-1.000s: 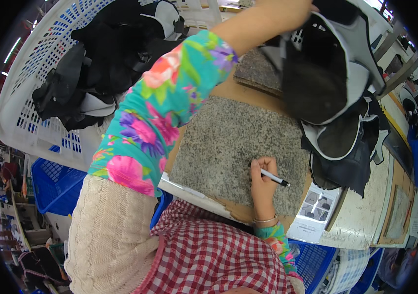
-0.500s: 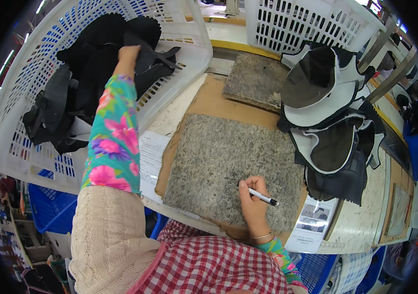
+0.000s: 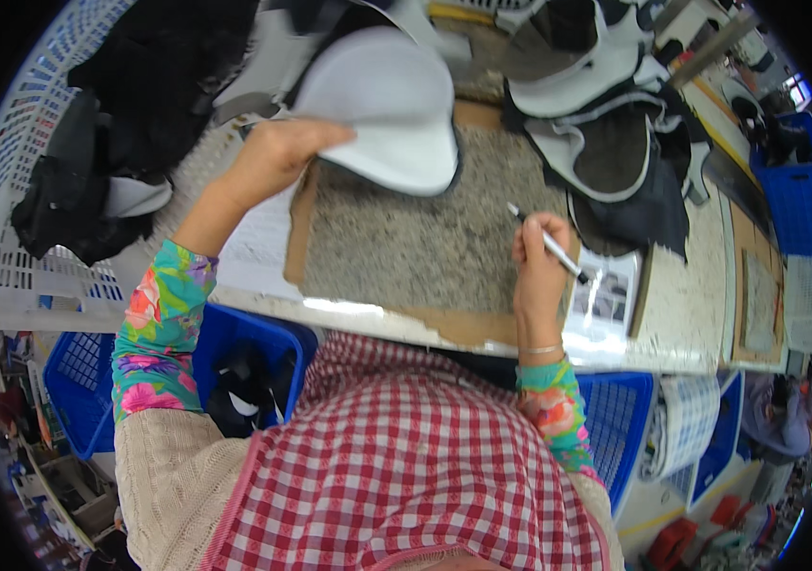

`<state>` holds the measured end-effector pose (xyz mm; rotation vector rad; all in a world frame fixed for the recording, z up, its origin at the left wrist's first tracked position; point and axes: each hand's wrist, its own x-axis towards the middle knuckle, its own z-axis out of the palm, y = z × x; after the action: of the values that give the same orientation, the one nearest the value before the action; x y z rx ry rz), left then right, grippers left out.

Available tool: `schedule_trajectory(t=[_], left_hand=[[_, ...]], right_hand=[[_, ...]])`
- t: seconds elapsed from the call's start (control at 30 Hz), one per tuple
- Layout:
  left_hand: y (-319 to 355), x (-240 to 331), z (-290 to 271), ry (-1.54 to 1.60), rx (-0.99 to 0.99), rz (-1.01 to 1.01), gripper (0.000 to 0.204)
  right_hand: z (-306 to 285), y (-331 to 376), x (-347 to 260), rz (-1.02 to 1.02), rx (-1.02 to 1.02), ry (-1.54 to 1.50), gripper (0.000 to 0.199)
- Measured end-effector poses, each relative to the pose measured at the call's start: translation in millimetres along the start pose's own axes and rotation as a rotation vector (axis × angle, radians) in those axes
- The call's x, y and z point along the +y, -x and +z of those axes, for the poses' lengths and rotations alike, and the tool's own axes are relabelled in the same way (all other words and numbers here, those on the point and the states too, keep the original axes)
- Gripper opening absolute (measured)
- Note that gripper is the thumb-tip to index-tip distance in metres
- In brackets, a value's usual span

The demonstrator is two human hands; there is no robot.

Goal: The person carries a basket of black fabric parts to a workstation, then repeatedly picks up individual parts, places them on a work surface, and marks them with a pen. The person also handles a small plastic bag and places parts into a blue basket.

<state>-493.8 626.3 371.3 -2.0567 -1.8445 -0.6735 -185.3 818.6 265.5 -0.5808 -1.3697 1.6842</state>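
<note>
My left hand (image 3: 273,157) grips a white, curved shoe upper piece (image 3: 387,109) by its edge and holds it over the far left part of the grey speckled work pad (image 3: 406,243). The pad lies on a brown cardboard sheet (image 3: 463,328) at the table's near edge. My right hand (image 3: 537,262) rests on the pad's right side and holds a white pen (image 3: 549,243), tip pointing up and left. A pile of black and white upper pieces (image 3: 615,143) lies just beyond the right hand.
A white plastic basket (image 3: 16,276) with black pieces stands at the left. Blue crates (image 3: 244,328) sit below the table edge, another blue crate (image 3: 792,190) at far right. A printed paper sheet (image 3: 606,300) lies right of the pad. Another person (image 3: 787,419) is at lower right.
My left hand has come out of the white basket carrying a white upper piece and brought it over the pad. The right hand with the pen has stayed on the pad.
</note>
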Motion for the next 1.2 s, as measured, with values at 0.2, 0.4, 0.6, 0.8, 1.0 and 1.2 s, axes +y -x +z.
schedule_trajectory(t=[0.2, 0.4, 0.6, 0.8, 1.0, 1.2], left_hand=[[47, 60, 43, 0.318, -0.643, -0.252, 0.079], [22, 89, 85, 0.269, -0.445, -0.426, 0.084], [28, 81, 108, 0.171, -0.414, -0.446, 0.097], [28, 79, 108, 0.169, -0.425, -0.447, 0.098], [29, 82, 107, 0.156, -0.399, -0.456, 0.097], [29, 82, 107, 0.163, -0.376, -0.46, 0.097]], right_hand=[[-12, 17, -9, 0.096, -0.195, 0.105, 0.012], [24, 23, 14, 0.056, -0.343, 0.241, 0.018], [40, 21, 35, -0.021, -0.39, 0.301, 0.026], [40, 19, 42, -0.082, -0.335, 0.455, 0.028], [40, 18, 39, -0.165, -0.369, 0.518, 0.028], [39, 19, 39, -0.098, -0.352, 0.512, 0.028]])
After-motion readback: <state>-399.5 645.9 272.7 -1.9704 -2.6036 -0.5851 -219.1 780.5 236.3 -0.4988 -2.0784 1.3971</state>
